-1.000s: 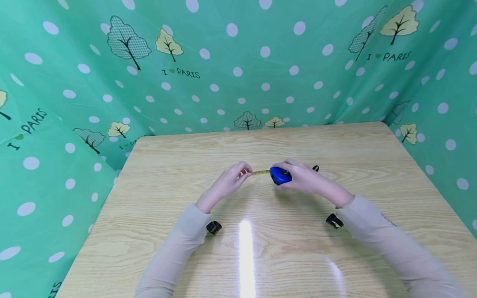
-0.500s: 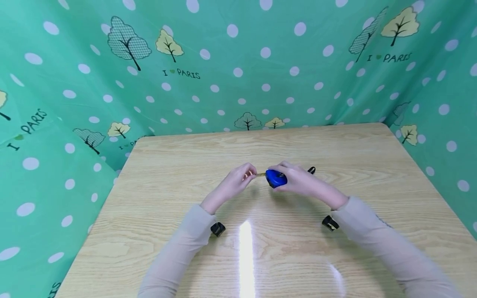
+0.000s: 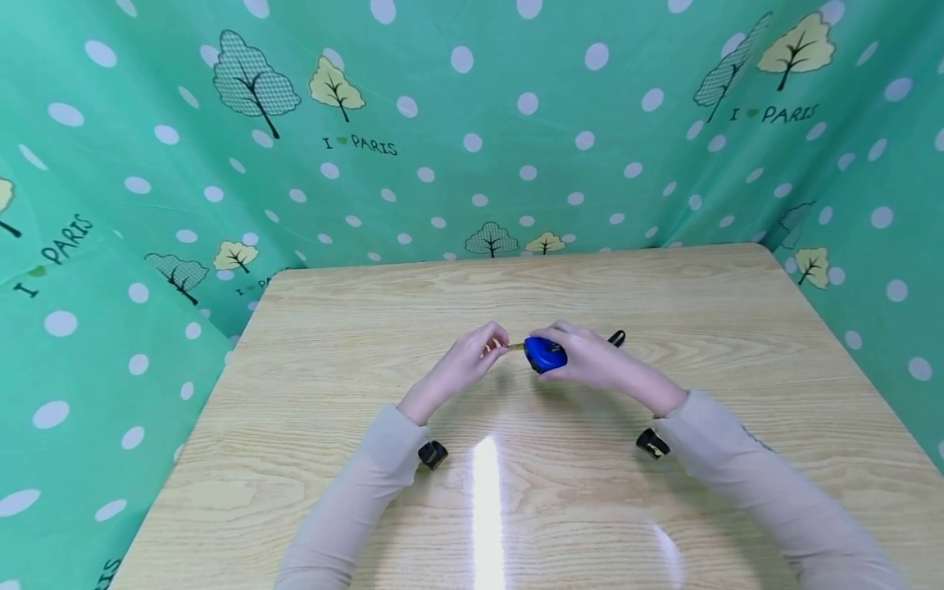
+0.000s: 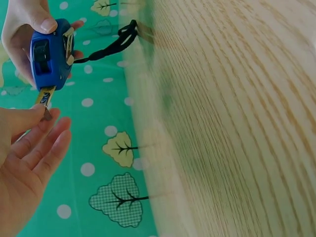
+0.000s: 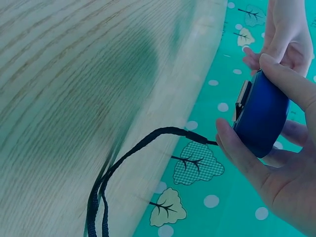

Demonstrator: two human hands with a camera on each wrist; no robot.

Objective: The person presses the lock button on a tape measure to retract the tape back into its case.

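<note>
A blue tape measure [image 3: 544, 354] is held above the table by my right hand [image 3: 588, 357], its fingers and thumb wrapped about the case. A short length of yellow blade [image 4: 45, 95] sticks out of the case. My left hand [image 3: 466, 359] pinches the blade's end hook [image 4: 47, 115] between thumb and forefinger, while its other fingers stay loosely bent. Only a small gap separates the two hands. From the case hangs a black wrist strap [image 5: 163, 131], and a metal belt clip [image 5: 241, 100] shows on one side.
Beneath the hands lies a wood-grain table [image 3: 354, 328] with a bright light reflection. A green dotted curtain [image 3: 472, 106] stands behind the table and along both sides. Black wrist cameras [image 3: 432, 454] are worn at both cuffs.
Over the last second the hands have come closer together and the exposed blade has become shorter. Between half a second ago and now they have hardly moved.
</note>
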